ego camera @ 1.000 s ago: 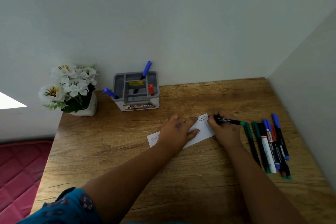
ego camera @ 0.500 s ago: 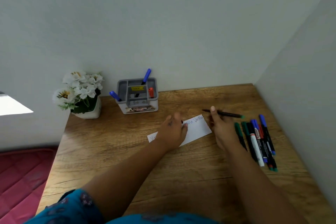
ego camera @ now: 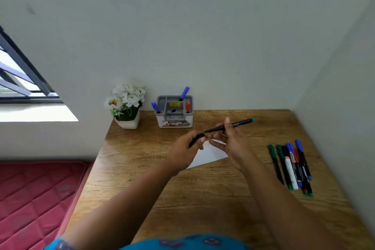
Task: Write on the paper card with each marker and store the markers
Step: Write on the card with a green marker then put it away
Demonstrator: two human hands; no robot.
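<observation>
Now right hand (ego camera: 233, 140) pinching black marker (ego camera: 233, 125), left hand (ego camera: 186, 148) gripping cap (ego camera: 196, 139), above paper card (ego camera: 209, 156)

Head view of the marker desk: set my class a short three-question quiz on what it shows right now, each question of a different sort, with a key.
1. True or false: the right hand holds an uncapped marker above the paper card.
2. What does the left hand grip? A) a black cap B) a flower C) the grey organiser
3. Fill in: the loose markers lie on the desk to the person's ____ side.

Key: 1 true; 2 A; 3 right.
</observation>
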